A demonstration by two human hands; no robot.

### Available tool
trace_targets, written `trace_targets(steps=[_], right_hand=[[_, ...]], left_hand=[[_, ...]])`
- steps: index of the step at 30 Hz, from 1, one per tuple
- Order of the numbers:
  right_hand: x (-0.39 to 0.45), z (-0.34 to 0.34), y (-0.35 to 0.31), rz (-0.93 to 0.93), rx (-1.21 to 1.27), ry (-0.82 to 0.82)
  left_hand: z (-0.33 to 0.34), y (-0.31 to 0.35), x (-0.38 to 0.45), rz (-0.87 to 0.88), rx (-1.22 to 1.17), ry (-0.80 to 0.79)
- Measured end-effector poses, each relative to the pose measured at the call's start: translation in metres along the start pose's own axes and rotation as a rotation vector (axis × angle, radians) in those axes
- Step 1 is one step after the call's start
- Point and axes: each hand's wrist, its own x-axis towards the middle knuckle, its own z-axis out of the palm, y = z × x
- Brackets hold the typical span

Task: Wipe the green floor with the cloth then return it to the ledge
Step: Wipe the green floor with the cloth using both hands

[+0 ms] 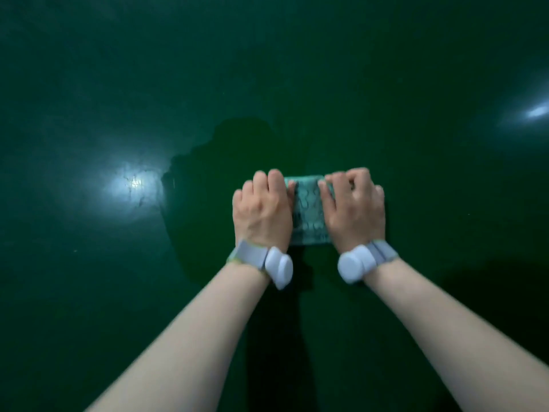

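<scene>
A folded, pale green patterned cloth (309, 209) lies flat on the glossy dark green floor (297, 69). My left hand (263, 211) presses down on the cloth's left side with fingers curled over its far edge. On the cloth's right side rests my right hand (353, 209), fingers bent and gripping it. Only the middle strip of the cloth shows between the two hands. Both wrists carry grey bands with white round sensors. The ledge is not in view.
The floor fills the whole view. A bright light reflection (135, 184) with fine cracks sits to the left of my hands, and a smaller glare (537, 111) at the far right. A dark shadow falls around and below my hands.
</scene>
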Motion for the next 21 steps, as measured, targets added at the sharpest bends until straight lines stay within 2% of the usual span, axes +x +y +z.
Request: trace_targets(steps=[6, 10, 14, 21], right_hand=[[0.116, 0.034, -0.001, -0.04, -0.072, -0.095], [0.133, 0.041, 0.001, -0.036, -0.078, -0.129], [0.089, 0.03, 0.001, 0.075, 0.052, -0.042], [-0.048, -0.02, 0.017, 0.197, 0.092, 0.011]], left_hand=[[0.053, -0.014, 0.118, 0.069, 0.073, 0.132], [0.066, -0.02, 0.137, 0.04, 0.039, 0.19], [0.062, -0.017, 0.101, 0.061, 0.063, 0.23], [0.003, 0.018, -0.029, 0.096, -0.11, -0.031]])
